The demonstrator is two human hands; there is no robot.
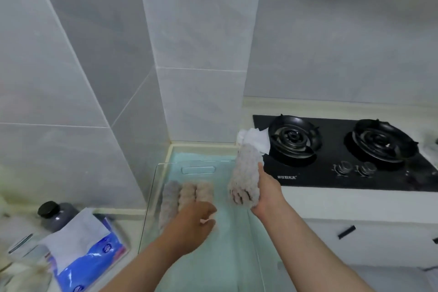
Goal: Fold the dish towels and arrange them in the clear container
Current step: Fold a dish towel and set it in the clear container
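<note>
Cream kitchen counter
On it sit a clear container, a black hob, a blue tissue pack and a dark-capped bottle

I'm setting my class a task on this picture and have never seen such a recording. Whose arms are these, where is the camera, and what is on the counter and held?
No machine here: a person wears one wide-angle camera on the head, so you look down their own arms. The right hand grips a folded towel over the right edge of the clear container. The left hand reaches inside, fingers loosely curled, beside three folded towels standing in a row. A gas hob lies to the right; a tissue pack and a dark bottle to the left.
</note>
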